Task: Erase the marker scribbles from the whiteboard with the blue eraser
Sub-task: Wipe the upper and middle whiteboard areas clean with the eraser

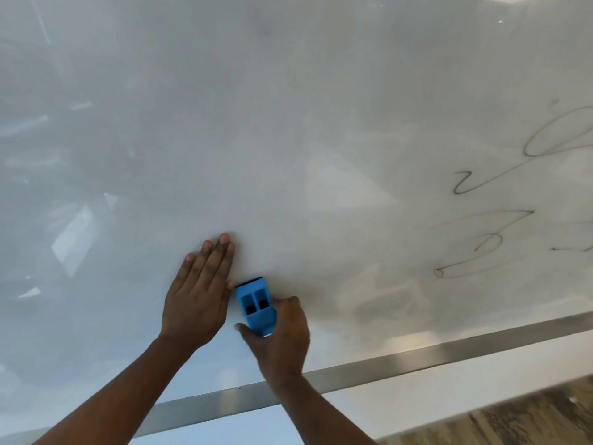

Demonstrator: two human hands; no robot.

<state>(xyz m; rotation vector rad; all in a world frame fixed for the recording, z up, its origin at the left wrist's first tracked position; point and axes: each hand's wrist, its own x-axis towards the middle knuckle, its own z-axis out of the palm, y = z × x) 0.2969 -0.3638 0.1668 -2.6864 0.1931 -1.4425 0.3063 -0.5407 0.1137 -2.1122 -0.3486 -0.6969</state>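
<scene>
A big glossy whiteboard [288, 123] fills the view. Black marker scribbles [491, 226] run down its right side, and some of them look faint and smeared. My right hand [279, 338] grips the blue eraser [256, 306] low on the board, its dark felt end against the surface. My left hand [200, 293] lies flat on the board just left of the eraser, fingers straight and together, thumb touching the eraser's edge. The patch of board around both hands shows no marks.
A metal frame strip [417, 358] runs along the board's lower edge. Below it lie a white wall band [449, 387] and a wood-patterned floor [529, 419] at the bottom right. Window reflections glint on the left part of the board.
</scene>
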